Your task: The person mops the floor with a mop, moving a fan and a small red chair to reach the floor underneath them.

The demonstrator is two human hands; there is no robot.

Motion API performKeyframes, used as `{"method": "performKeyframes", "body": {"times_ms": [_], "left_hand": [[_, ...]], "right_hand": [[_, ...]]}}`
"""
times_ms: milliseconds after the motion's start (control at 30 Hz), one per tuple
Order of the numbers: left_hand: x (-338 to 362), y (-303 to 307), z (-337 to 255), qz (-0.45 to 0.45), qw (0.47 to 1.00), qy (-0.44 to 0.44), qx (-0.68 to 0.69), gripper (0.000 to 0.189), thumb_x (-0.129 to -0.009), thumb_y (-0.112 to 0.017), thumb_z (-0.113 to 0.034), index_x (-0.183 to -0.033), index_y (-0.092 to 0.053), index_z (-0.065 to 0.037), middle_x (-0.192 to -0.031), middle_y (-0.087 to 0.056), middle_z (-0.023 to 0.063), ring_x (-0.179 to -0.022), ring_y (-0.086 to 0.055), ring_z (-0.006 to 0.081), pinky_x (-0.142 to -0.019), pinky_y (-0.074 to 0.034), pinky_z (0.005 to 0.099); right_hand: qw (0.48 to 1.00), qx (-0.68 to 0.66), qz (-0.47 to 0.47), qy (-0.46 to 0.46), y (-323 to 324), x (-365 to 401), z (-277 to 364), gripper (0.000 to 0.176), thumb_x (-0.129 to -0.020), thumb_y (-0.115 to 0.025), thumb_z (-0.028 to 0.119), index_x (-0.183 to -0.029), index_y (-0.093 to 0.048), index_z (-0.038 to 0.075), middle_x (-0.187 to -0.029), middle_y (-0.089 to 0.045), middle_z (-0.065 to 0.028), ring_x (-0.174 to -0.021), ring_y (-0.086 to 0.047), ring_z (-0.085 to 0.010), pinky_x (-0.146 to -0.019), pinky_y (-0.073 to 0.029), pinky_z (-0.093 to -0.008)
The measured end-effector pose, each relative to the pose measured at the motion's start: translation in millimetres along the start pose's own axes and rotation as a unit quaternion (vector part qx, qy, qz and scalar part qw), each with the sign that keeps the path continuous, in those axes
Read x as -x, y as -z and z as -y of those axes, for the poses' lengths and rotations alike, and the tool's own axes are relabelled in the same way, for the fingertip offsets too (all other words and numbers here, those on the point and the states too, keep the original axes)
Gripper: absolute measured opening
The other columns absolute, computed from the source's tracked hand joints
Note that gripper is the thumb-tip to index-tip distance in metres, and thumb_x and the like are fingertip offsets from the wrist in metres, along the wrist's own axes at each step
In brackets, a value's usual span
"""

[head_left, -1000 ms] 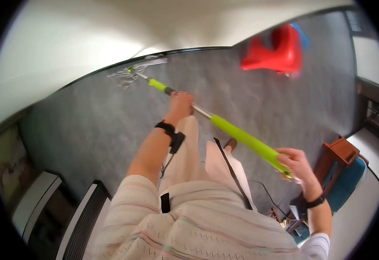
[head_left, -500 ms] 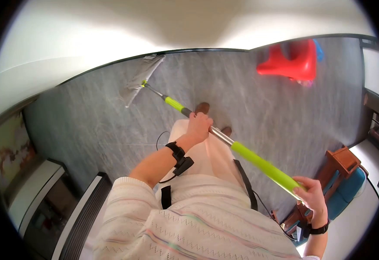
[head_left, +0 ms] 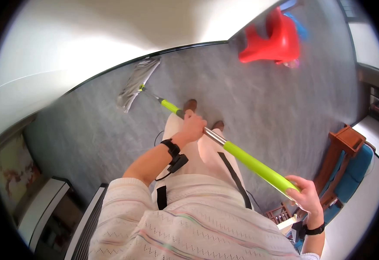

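Note:
A flat mop (head_left: pixel 261 167) with a green and silver pole slants across my body from lower right to upper left. My left hand (head_left: pixel 193 127) is wrapped around the middle of the pole, near the silver section. At the upper end, my right hand (head_left: pixel 305 196) grips the green handle. The mop's grey cloth head (head_left: pixel 138 82) lies flat on the floor, its far end close to the black skirting along the wall. A black strap with a small device sits on each wrist.
A red plastic stool (head_left: pixel 272 42) stands near the wall at upper right, with something blue behind it. Wooden furniture with teal cushions (head_left: pixel 350 175) is at the right. Black-and-white furniture (head_left: pixel 42 203) stands at lower left. My brown shoes (head_left: pixel 190 105) are on the grey floor.
The view has turned and shifted, so the stool appears higher and further left. Both hands keep their hold on the mop, and its head remains near the wall.

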State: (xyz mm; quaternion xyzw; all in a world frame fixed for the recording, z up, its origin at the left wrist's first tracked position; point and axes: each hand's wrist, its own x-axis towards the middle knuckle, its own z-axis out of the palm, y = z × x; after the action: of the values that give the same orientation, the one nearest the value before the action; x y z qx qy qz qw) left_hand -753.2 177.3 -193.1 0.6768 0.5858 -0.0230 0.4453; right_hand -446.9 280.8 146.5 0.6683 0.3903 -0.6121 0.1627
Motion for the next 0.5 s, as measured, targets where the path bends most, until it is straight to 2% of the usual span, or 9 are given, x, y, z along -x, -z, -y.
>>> {"method": "performKeyframes", "body": {"times_ms": [67,200,267,333,433,500], "left_hand": [[-17.0,-2.2,-10.6,-0.054,0.996,-0.073,-0.026,0.004,-0.068,-0.062,-0.013,-0.068,-0.059,-0.016,-0.075,-0.054,0.0014,-0.090,-0.053,0.0224,-0.078,-0.032,0.0442],[-60.6,5.3,-36.9,0.018,0.992,-0.112,-0.056,0.005,-0.067,-0.062,-0.015,-0.071,-0.062,-0.018,-0.075,-0.055,0.0014,-0.088,-0.053,0.0224,-0.078,-0.032,0.0454],[-75.3,8.2,-50.3,0.022,0.989,-0.131,-0.063,0.006,-0.066,-0.063,-0.015,-0.072,-0.063,-0.018,-0.075,-0.056,0.0012,-0.087,-0.053,0.0221,-0.078,-0.033,0.0457],[-89.5,12.3,-63.1,0.025,0.986,-0.150,-0.071,0.007,-0.066,-0.063,-0.016,-0.072,-0.064,-0.019,-0.074,-0.056,0.0010,-0.087,-0.054,0.0217,-0.078,-0.033,0.0460],[-105.8,18.7,-84.2,0.028,0.983,-0.173,-0.050,0.008,-0.066,-0.065,-0.018,-0.073,-0.065,-0.019,-0.075,-0.058,0.0003,-0.087,-0.054,0.0209,-0.078,-0.034,0.0453],[-120.6,22.4,-104.5,0.032,0.977,-0.204,-0.054,0.009,-0.066,-0.067,-0.020,-0.075,-0.065,-0.020,-0.076,-0.060,-0.0004,-0.089,-0.055,0.0204,-0.078,-0.034,0.0439]], "right_hand": [[0.999,-0.034,-0.010,-0.012,2.6,10.1,-13.3,0.035,-0.079,-0.068,0.010,-0.111,-0.059,-0.002,-0.072,-0.063,-0.0050,-0.051,-0.054,-0.0071,-0.045,-0.043,-0.0209],[0.995,-0.094,-0.040,-0.020,4.5,28.7,-35.5,0.039,-0.082,-0.067,0.014,-0.115,-0.055,-0.004,-0.076,-0.063,-0.0085,-0.052,-0.056,-0.0082,-0.044,-0.044,-0.0203],[0.985,-0.161,-0.066,-0.010,-2.0,42.1,-52.9,0.041,-0.083,-0.066,0.017,-0.115,-0.054,-0.005,-0.077,-0.064,-0.0094,-0.054,-0.057,-0.0093,-0.043,-0.045,-0.0210],[0.983,-0.163,-0.083,-0.001,-6.8,51.9,-60.4,0.042,-0.082,-0.067,0.016,-0.115,-0.053,-0.007,-0.079,-0.064,-0.0112,-0.055,-0.058,-0.0110,-0.043,-0.045,-0.0216],[0.962,-0.238,-0.125,-0.034,-6.0,65.2,-62.1,0.046,-0.081,-0.068,0.017,-0.117,-0.053,-0.006,-0.081,-0.064,-0.0129,-0.056,-0.060,-0.0139,-0.040,-0.046,-0.0229],[0.958,-0.251,-0.139,-0.022,-1.4,73.5,-75.4,0.043,-0.082,-0.066,0.016,-0.117,-0.053,-0.005,-0.080,-0.064,-0.0120,-0.052,-0.058,-0.0131,-0.037,-0.044,-0.0226]]}}
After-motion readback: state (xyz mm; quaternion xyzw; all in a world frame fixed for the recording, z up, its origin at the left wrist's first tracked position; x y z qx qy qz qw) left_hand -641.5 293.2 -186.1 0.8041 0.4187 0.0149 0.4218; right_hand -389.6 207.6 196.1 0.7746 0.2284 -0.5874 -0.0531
